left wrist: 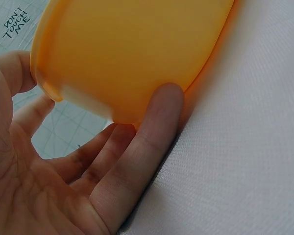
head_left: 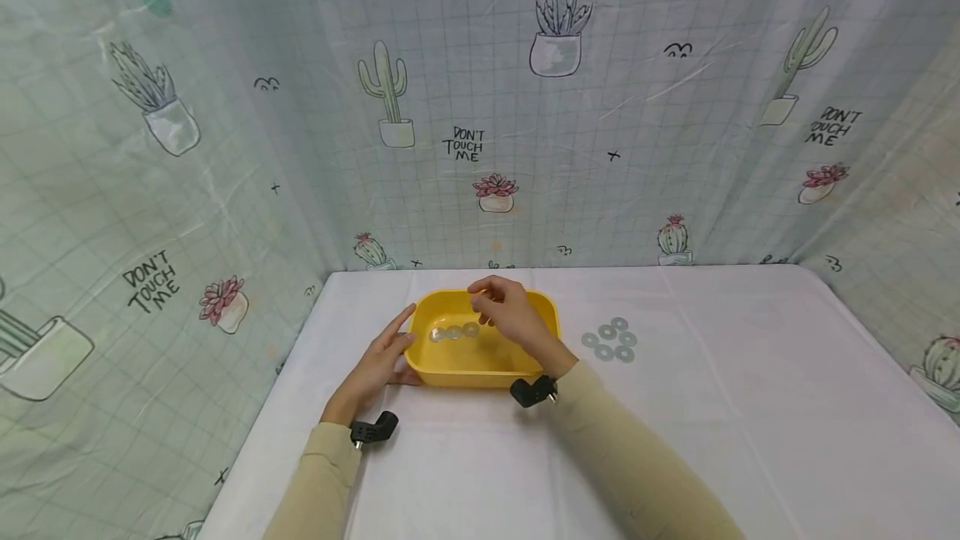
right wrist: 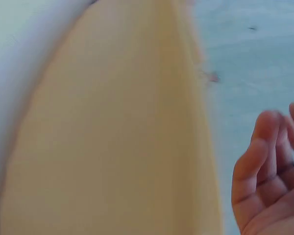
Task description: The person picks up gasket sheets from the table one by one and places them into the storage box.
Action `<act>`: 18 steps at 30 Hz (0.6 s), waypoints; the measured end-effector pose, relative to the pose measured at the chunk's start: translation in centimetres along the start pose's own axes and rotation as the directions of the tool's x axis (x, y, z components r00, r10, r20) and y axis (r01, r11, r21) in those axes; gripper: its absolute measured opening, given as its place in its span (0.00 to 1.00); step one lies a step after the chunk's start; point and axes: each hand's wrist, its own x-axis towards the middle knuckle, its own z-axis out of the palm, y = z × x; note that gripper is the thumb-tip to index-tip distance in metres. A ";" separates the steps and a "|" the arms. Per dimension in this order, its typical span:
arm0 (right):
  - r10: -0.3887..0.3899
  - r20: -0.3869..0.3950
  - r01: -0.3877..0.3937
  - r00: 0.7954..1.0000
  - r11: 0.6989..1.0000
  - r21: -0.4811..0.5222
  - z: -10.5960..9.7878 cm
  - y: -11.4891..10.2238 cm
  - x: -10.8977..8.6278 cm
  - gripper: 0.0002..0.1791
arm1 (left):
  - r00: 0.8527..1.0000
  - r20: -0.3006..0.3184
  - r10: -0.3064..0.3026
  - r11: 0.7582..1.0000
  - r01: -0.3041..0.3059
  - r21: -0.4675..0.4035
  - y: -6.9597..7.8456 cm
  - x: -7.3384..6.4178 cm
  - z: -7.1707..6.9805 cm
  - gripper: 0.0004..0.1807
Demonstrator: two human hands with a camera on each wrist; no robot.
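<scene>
A yellow plastic bin (head_left: 480,379) sits on the white table. Three translucent, ring-shaped discs (head_left: 453,332) lie in a row on its floor, toward the left. My left hand (head_left: 378,361) holds the bin's left end, fingers along the rim and end wall, thumb low against the front side. In the left wrist view the left hand's fingers (left wrist: 159,112) press on the bin wall. Over the bin's inside is my right hand (head_left: 513,315), its fingers loosely curled. Between the curled fingers (right wrist: 267,127) in the right wrist view no object shows.
Several more ring-shaped discs (head_left: 607,332) lie in a cluster on the table (head_left: 735,407), right of the bin. A curtain (head_left: 465,90) printed with cacti hangs behind the table and on both sides.
</scene>
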 end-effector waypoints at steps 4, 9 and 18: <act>-0.077 0.001 0.077 0.997 0.997 0.020 -2.8 -0.1 -1.3 0.11 | 1.000 -0.005 -0.006 1.000 0.006 -0.009 0.0 -0.1 -0.1 0.28; -0.052 -0.089 0.051 0.995 0.999 -0.018 -7.4 1.4 -2.8 0.12 | 1.000 -0.017 -0.013 1.000 0.012 -0.011 0.1 0.0 0.0 0.28; 0.167 -0.255 -0.181 0.952 0.983 -0.034 -15.3 6.2 -5.8 0.19 | 1.000 -0.018 -0.011 1.000 0.011 -0.016 -0.1 0.1 0.0 0.28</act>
